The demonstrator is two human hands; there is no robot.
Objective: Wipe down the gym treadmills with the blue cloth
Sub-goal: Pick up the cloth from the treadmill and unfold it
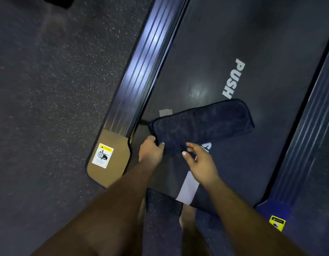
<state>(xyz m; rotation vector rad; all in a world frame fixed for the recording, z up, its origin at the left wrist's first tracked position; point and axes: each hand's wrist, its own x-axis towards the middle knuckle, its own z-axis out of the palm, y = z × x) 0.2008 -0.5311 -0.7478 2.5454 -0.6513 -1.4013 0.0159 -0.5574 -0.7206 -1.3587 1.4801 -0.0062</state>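
Observation:
A dark blue cloth, folded into a long pad, lies flat across the rear of the treadmill's black belt, just below the white word PUSH. My left hand pinches the cloth's near left corner. My right hand hovers over the cloth's near edge with its fingers spread and nothing in them; whether the fingertips touch the cloth is unclear.
A ribbed metal side rail runs along the belt's left, ending in a tan end cap with a warning sticker. A second rail lies at the right. Speckled dark gym floor spreads to the left. My legs are below.

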